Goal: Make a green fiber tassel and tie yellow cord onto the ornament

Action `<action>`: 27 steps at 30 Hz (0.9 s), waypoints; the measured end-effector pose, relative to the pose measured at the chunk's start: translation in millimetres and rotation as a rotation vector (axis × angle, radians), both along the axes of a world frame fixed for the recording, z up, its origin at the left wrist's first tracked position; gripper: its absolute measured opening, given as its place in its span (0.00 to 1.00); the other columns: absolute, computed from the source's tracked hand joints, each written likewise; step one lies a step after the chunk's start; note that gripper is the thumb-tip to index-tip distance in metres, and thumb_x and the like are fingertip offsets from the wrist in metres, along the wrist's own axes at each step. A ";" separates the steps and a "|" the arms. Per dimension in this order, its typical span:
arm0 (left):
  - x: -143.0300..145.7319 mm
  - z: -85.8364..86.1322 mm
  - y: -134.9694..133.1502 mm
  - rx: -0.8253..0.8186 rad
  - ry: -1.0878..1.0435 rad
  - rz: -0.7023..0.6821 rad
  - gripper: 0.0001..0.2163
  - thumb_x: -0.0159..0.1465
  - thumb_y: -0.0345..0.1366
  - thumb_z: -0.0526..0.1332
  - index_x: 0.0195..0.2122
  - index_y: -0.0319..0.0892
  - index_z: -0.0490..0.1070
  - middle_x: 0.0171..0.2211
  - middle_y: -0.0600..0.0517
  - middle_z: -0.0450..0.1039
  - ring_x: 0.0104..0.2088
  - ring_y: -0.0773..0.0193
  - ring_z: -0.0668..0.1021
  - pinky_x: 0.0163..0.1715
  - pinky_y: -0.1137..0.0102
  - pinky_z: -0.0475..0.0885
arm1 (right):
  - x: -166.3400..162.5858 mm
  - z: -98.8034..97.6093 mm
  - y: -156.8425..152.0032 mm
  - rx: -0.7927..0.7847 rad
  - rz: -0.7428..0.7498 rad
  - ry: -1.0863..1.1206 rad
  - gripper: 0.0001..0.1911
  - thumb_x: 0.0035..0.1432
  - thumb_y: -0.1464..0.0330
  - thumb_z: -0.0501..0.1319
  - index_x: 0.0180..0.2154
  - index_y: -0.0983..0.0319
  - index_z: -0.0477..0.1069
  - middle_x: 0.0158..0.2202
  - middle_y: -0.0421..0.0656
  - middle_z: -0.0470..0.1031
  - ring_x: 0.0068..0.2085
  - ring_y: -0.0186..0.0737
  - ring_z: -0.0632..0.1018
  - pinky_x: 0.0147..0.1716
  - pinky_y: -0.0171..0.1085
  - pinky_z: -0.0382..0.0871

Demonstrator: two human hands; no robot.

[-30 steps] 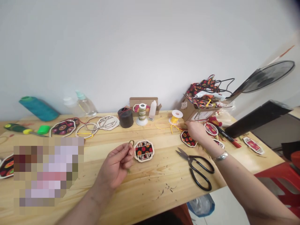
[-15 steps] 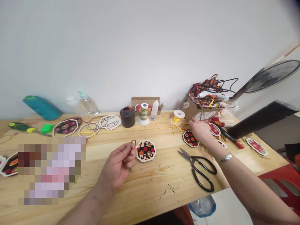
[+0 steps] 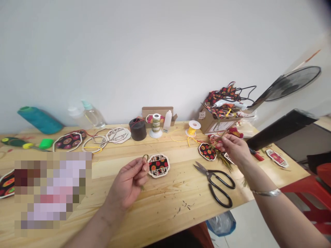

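My left hand (image 3: 131, 181) is closed in a pinch on a thin olive-green cord (image 3: 146, 157), whose small loop sticks up above the fingertips. Beside those fingers a scalloped wooden frame with patterned fabric (image 3: 159, 166) lies on the table. At the right, my right hand (image 3: 236, 148) pinches an olive-green tassel (image 3: 224, 161), its strands hanging down over the table. Behind the tassel lies another fabric-filled frame (image 3: 207, 151). Black-handled scissors (image 3: 207, 173) rest between both hands, blades towards the back left.
Along the wall stand a black thread spool (image 3: 138, 130), a reel of olive cord (image 3: 156, 124), a white bottle (image 3: 168, 121) and a yellow cord reel (image 3: 192, 130). A cardboard box (image 3: 217, 124) overflows with fabric. A black roll (image 3: 281, 128) lies far right, a teal cone (image 3: 40, 120) far left.
My right hand has lifted and come back from beside the box, now with the tassel in its fingers. My left hand keeps its pinch on the cord. The view has shifted slightly.
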State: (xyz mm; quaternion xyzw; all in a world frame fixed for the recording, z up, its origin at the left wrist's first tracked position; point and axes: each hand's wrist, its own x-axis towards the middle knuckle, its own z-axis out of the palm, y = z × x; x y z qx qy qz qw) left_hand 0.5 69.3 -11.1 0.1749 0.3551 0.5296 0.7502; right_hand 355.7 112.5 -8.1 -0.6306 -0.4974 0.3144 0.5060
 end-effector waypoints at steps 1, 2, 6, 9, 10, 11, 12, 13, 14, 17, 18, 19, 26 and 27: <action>0.3 -0.1 0.3 0.001 0.000 0.003 0.07 0.46 0.27 0.69 0.26 0.33 0.74 0.19 0.55 0.64 0.17 0.79 0.56 0.12 0.83 0.51 | -0.1 1.3 -0.5 -0.009 0.017 0.130 0.19 0.43 0.54 0.65 0.27 0.62 0.64 0.26 0.44 0.75 0.22 0.34 0.74 0.20 0.33 0.67; 0.5 -0.4 0.6 0.002 0.001 0.006 0.07 0.46 0.27 0.69 0.27 0.33 0.74 0.19 0.55 0.64 0.17 0.79 0.56 0.12 0.83 0.51 | -0.3 2.4 -1.0 -0.018 0.031 0.249 0.19 0.40 0.56 0.67 0.26 0.61 0.64 0.27 0.45 0.76 0.23 0.34 0.75 0.21 0.32 0.68; -0.2 -2.2 1.5 0.013 0.008 -0.010 0.07 0.47 0.26 0.69 0.27 0.33 0.74 0.19 0.55 0.63 0.17 0.79 0.56 0.13 0.83 0.51 | 0.2 5.3 -4.8 0.040 0.047 0.405 0.16 0.41 0.60 0.69 0.25 0.61 0.64 0.32 0.44 0.78 0.31 0.38 0.79 0.31 0.36 0.74; -1.1 -2.7 1.4 0.019 0.005 -0.020 0.06 0.48 0.27 0.69 0.27 0.33 0.74 0.19 0.55 0.63 0.16 0.79 0.55 0.13 0.83 0.51 | 8.0 6.3 -11.3 0.136 0.076 0.237 0.09 0.46 0.64 0.66 0.29 0.60 0.68 0.37 0.44 0.78 0.39 0.39 0.79 0.41 0.39 0.72; -1.2 -2.6 1.2 0.021 0.005 -0.017 0.06 0.48 0.27 0.69 0.27 0.33 0.74 0.20 0.55 0.63 0.16 0.79 0.55 0.13 0.83 0.51 | 12.6 6.6 -13.6 0.132 0.096 0.123 0.07 0.48 0.66 0.64 0.30 0.61 0.69 0.37 0.44 0.79 0.40 0.40 0.78 0.43 0.39 0.71; -1.2 -2.5 1.1 0.022 0.006 -0.016 0.06 0.48 0.27 0.68 0.27 0.33 0.74 0.20 0.55 0.63 0.16 0.79 0.55 0.12 0.83 0.51 | 17.8 6.9 -15.9 0.094 0.128 -0.008 0.05 0.49 0.67 0.62 0.30 0.61 0.71 0.38 0.44 0.79 0.40 0.40 0.78 0.43 0.39 0.71; -1.0 -2.4 1.0 0.023 0.007 -0.017 0.06 0.48 0.27 0.68 0.27 0.33 0.74 0.19 0.55 0.63 0.16 0.79 0.55 0.12 0.83 0.51 | 23.2 7.2 -17.9 0.031 0.160 -0.149 0.04 0.49 0.69 0.60 0.30 0.61 0.72 0.38 0.44 0.79 0.40 0.41 0.78 0.43 0.40 0.71; -0.8 -2.3 0.8 0.023 0.008 -0.020 0.06 0.48 0.27 0.68 0.27 0.33 0.74 0.19 0.55 0.63 0.16 0.79 0.55 0.12 0.83 0.51 | 27.9 7.7 -19.7 -0.042 0.184 -0.301 0.05 0.49 0.71 0.58 0.30 0.61 0.73 0.37 0.45 0.79 0.40 0.43 0.78 0.43 0.41 0.71; -0.6 -2.4 0.7 0.023 0.009 -0.024 0.06 0.48 0.27 0.68 0.27 0.34 0.74 0.19 0.55 0.63 0.16 0.79 0.55 0.12 0.83 0.51 | 31.4 8.4 -21.2 -0.109 0.199 -0.460 0.08 0.48 0.73 0.56 0.29 0.61 0.74 0.38 0.44 0.79 0.40 0.44 0.78 0.43 0.42 0.70; 0.2 -2.7 0.6 0.020 0.011 -0.027 0.06 0.48 0.27 0.69 0.27 0.33 0.74 0.19 0.55 0.63 0.16 0.79 0.55 0.12 0.83 0.51 | 28.6 12.2 -24.0 -0.118 0.156 -0.920 0.16 0.44 0.78 0.52 0.28 0.60 0.76 0.40 0.44 0.79 0.44 0.47 0.76 0.46 0.43 0.68; 0.3 -2.8 0.7 0.018 0.013 -0.024 0.06 0.48 0.27 0.68 0.26 0.33 0.73 0.19 0.55 0.63 0.16 0.79 0.55 0.12 0.83 0.51 | 22.5 13.8 -24.0 -0.071 0.122 -1.025 0.16 0.45 0.78 0.52 0.29 0.60 0.76 0.41 0.45 0.78 0.46 0.47 0.75 0.47 0.43 0.67; 0.5 -2.8 0.7 0.015 0.016 -0.021 0.06 0.48 0.27 0.68 0.26 0.33 0.73 0.19 0.55 0.63 0.16 0.79 0.55 0.12 0.83 0.51 | 14.1 15.3 -23.2 -0.028 0.096 -1.084 0.15 0.47 0.77 0.52 0.31 0.60 0.77 0.40 0.46 0.78 0.46 0.47 0.75 0.47 0.43 0.66; -0.7 -2.8 2.0 0.022 0.020 -0.016 0.05 0.49 0.26 0.67 0.27 0.33 0.73 0.20 0.55 0.63 0.16 0.79 0.55 0.12 0.83 0.51 | -62.9 14.6 10.2 -0.092 0.199 -1.049 0.10 0.56 0.72 0.55 0.32 0.64 0.76 0.35 0.49 0.78 0.36 0.43 0.77 0.36 0.36 0.66; -1.2 -2.8 2.3 0.024 0.018 -0.012 0.05 0.49 0.26 0.67 0.27 0.33 0.73 0.20 0.55 0.63 0.16 0.79 0.55 0.13 0.83 0.51 | -70.1 14.9 14.8 -0.092 0.194 -1.049 0.10 0.55 0.72 0.56 0.30 0.64 0.76 0.33 0.49 0.79 0.35 0.43 0.77 0.35 0.36 0.65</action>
